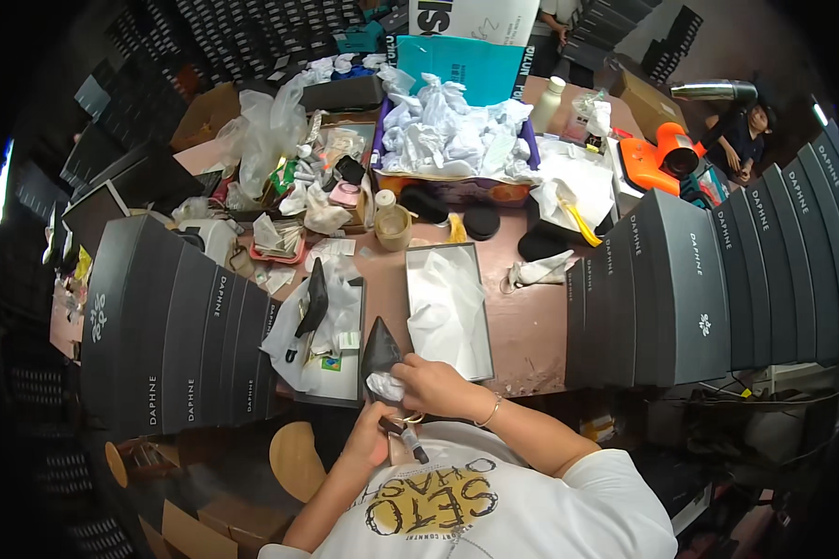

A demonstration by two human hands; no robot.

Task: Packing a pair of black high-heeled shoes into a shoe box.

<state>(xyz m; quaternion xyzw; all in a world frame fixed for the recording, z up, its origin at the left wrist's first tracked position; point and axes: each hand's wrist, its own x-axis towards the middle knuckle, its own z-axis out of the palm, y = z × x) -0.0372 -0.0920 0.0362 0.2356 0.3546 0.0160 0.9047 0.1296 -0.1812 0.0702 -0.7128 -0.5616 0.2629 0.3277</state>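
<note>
A black pointed shoe [380,347] is held close to my body at the table's near edge, its toe aimed away from me. My left hand [367,434] is closed round the back part of this shoe. White crumpled paper [385,386] sits in the shoe's opening, and the closed fingers of my right hand [435,387] press against it. Just left, a second black shoe [316,300] rests on clear plastic over an open box [347,384]. Ahead of my right hand lies an open grey box [486,349] lined with white tissue paper [446,303].
Stacked dark shoeboxes wall in the left [163,326] and right [667,289] sides. At the back, a purple-edged bin [534,149] is heaped with crumpled white paper. A jar [392,228] stands before it. An orange device [651,163] sits at back right, with another person [744,140] beyond.
</note>
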